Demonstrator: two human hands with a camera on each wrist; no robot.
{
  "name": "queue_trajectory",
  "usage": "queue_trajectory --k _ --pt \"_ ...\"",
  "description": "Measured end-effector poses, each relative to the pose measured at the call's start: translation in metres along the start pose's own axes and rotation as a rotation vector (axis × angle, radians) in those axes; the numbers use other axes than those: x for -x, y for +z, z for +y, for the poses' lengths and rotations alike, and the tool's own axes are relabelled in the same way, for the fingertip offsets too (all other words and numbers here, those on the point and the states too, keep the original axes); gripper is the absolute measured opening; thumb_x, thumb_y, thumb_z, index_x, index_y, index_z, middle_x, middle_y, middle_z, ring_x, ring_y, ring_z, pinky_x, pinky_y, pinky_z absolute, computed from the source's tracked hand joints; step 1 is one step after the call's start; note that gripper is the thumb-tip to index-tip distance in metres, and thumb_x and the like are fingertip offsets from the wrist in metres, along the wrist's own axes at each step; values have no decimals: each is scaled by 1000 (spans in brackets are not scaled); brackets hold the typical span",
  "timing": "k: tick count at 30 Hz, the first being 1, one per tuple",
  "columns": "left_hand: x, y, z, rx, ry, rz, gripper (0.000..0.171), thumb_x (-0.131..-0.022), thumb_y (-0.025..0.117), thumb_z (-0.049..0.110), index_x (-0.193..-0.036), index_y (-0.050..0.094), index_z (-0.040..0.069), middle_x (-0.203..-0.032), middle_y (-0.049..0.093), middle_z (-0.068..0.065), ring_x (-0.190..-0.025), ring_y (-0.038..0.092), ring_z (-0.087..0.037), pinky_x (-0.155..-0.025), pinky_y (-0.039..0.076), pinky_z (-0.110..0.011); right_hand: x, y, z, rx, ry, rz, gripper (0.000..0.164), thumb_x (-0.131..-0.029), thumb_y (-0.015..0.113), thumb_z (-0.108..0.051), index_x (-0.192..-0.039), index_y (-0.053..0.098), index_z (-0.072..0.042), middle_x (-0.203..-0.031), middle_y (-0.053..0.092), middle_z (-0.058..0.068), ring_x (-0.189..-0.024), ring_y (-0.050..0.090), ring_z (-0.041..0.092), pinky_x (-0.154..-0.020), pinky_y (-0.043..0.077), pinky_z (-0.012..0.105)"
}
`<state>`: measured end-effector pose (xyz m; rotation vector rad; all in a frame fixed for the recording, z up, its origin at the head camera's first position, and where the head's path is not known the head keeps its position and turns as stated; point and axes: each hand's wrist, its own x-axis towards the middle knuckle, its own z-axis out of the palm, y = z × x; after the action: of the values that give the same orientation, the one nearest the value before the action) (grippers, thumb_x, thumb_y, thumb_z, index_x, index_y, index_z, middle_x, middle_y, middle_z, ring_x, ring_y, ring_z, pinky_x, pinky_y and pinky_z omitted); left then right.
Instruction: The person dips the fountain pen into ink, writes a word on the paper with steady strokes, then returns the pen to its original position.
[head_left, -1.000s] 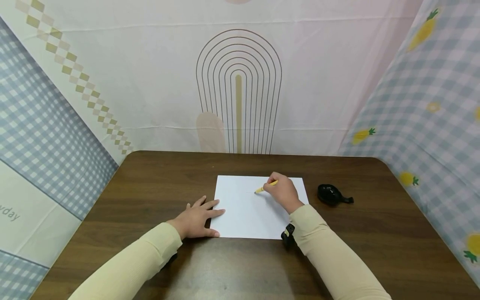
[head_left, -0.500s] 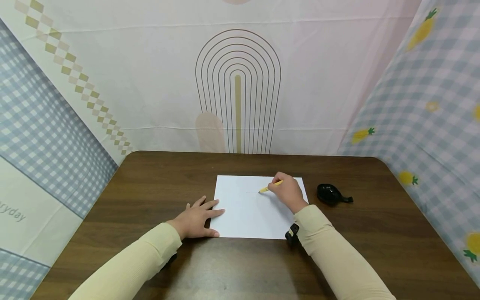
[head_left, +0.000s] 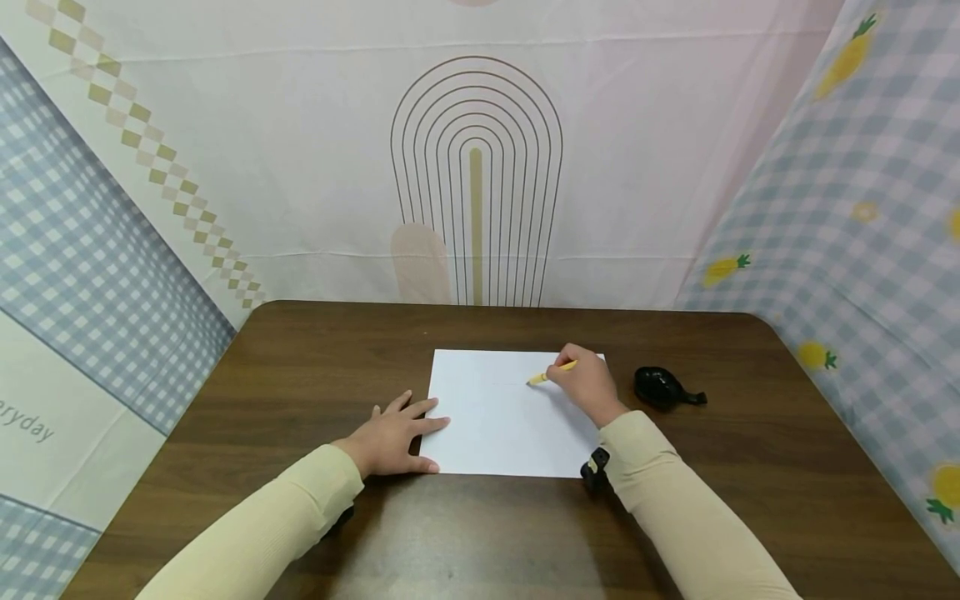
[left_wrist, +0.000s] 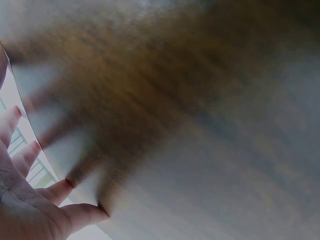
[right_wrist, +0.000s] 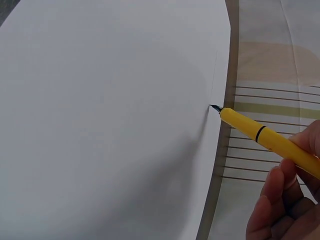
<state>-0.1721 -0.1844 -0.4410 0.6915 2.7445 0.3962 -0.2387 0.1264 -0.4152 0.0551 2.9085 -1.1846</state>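
Basically, wall cloth (head_left: 315,167) hangs beyond far edge of paper (head_left: 487,429), brown table (head_left: 315,358) lies under & all round it. Paper flat, white, long sides near & far.

L hand (head_left: 392,440) at paper's L edge: fingers spread wide, at least some tips on sheet, nothing gripped; prob. steadying it. R hand (head_left: 591,385) over paper's far R part, fingers curled, pinching yellow pen (right_wrist: 272,141) writing-style.

Black glossy thing (head_left: 657,387) w/ stubby handle just R of paper, untouched; exact ID unclear. Pen's nib (right_wrist: 216,107) touches paper's far half, R of centre; barrel slants back twd R hand. Faint thin line (right_wrist: 213,75) runs from nib twd paper's L side.

Step in hand, my read: drawing a freehand stroke. Next move prob. calls for light, even nib pressure, w/ paper kept from sliding.
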Motion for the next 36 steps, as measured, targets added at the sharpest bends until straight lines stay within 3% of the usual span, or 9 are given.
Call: queue_trajectory --k 36 --pt "-2 0 -1 -12 2 -2 70 -81 71 52 -144 49 29 -156 31 -5 -144 16 -44 -99 21 -76 -1 -23 27 39 15 3 10 -87 63 -17 -88 62 -7 -94 62 13 -76 50 23 -61 41 28"
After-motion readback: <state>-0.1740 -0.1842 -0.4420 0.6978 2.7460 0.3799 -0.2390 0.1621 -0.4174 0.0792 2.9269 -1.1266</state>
